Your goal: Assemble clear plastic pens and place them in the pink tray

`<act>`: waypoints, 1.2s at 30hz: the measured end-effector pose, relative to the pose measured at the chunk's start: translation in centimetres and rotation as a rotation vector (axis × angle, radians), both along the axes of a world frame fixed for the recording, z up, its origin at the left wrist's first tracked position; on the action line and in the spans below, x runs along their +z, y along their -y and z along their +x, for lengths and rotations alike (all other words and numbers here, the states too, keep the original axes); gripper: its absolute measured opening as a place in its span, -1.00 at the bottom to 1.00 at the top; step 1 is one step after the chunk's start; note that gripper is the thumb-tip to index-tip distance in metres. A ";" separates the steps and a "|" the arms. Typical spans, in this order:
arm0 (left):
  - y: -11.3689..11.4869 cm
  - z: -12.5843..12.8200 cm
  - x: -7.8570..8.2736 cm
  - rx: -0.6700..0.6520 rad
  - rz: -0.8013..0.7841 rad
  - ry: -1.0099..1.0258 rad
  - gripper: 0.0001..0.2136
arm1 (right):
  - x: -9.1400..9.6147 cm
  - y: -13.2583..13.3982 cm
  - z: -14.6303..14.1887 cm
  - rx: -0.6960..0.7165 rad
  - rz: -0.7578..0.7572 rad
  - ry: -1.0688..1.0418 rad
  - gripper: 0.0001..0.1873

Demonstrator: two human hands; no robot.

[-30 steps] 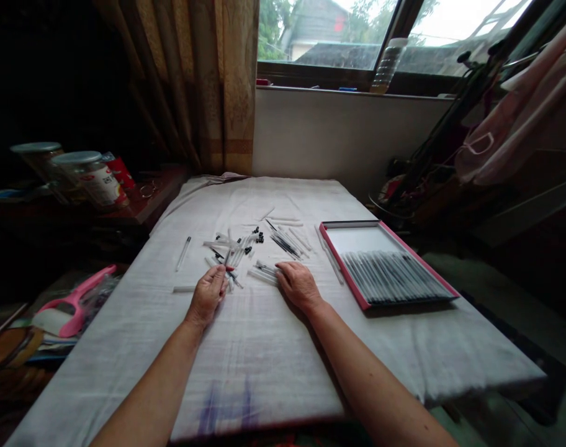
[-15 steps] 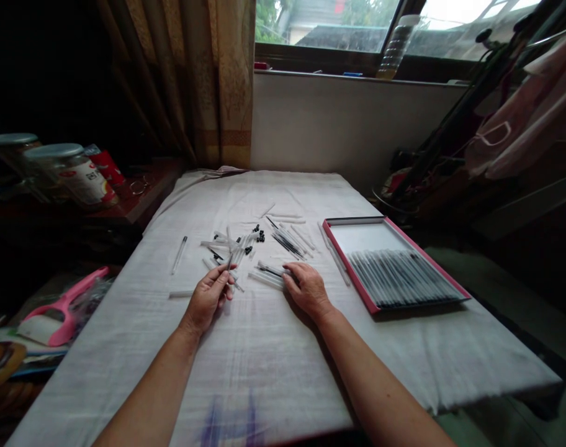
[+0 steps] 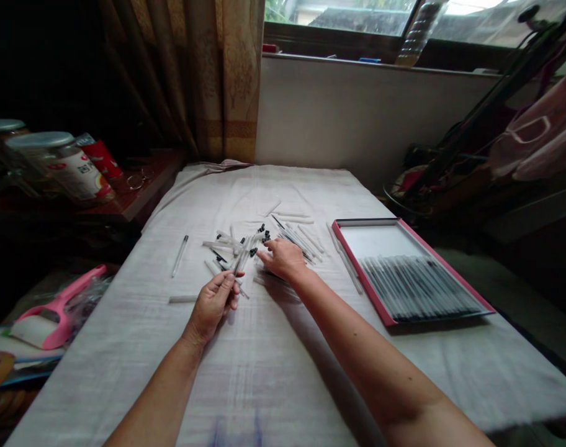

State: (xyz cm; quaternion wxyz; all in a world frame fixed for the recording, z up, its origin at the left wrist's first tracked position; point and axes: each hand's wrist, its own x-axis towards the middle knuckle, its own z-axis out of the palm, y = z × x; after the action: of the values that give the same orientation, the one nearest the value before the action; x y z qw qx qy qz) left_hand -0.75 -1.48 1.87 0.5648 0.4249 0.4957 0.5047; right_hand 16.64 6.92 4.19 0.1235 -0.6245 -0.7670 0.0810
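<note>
My left hand (image 3: 214, 302) is closed around a thin clear pen tube (image 3: 238, 263) that points up and away from it, over the white cloth (image 3: 264, 366). My right hand (image 3: 283, 257) reaches forward into a scattered heap of clear tubes, black refills and small black caps (image 3: 259, 239); its fingers are curled down onto the pieces, and what they pinch is hidden. To the right lies a red-rimmed tray (image 3: 357, 273) holding a row of several assembled pens (image 3: 417, 287).
A single clear tube (image 3: 179, 254) and a short piece (image 3: 183, 298) lie apart at the left. Jars (image 3: 62, 164) stand on a dark side shelf at the left, a pink tool (image 3: 54, 313) lies below it. A curtain, wall and window ledge are behind; clutter stands at right.
My right hand has moved forward from the near tubes to the small black caps in the heap. My left hand has lifted its tube slightly. The camera has tilted down.
</note>
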 end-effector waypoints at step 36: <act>1.7 1.1 -1.2 -0.159 0.483 -0.786 -0.75 | -1.9 7.4 3.5 -0.123 -0.445 -1.359 -0.62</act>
State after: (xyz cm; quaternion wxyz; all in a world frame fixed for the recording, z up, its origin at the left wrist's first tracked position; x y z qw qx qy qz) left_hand 0.32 -3.20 0.67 0.2562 0.7398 0.5064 0.3615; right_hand 20.13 -0.47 2.33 0.4480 -0.4882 -0.4493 0.5992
